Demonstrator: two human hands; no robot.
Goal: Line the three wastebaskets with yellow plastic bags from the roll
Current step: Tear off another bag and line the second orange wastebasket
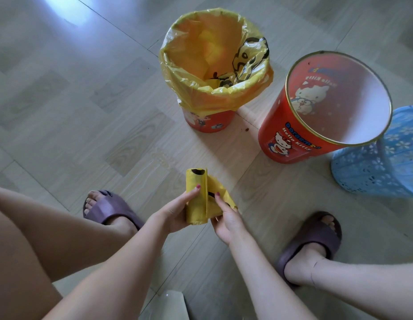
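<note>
The left hand (175,215) wraps round the roll (196,195) of yellow bags, holding it upright as an anchor, while the right hand (226,218) pinches the loose bag end (218,199) just beside it, likely to peel the next bag free. The film is thin, crinkly plastic with black print; the roll is a soft, flattened cylinder. Ahead of the hands stands a red bin (207,121) already lined, its yellow bag (212,58) folded down over the rim so it stays put. Ahead and right, a second red bin (290,135) is bare, a smooth printed cone with a metal rim. Farther right, a blue bin (371,167) of perforated plastic is also unlined. All sit on the wood-grain floor (85,88)
</note>
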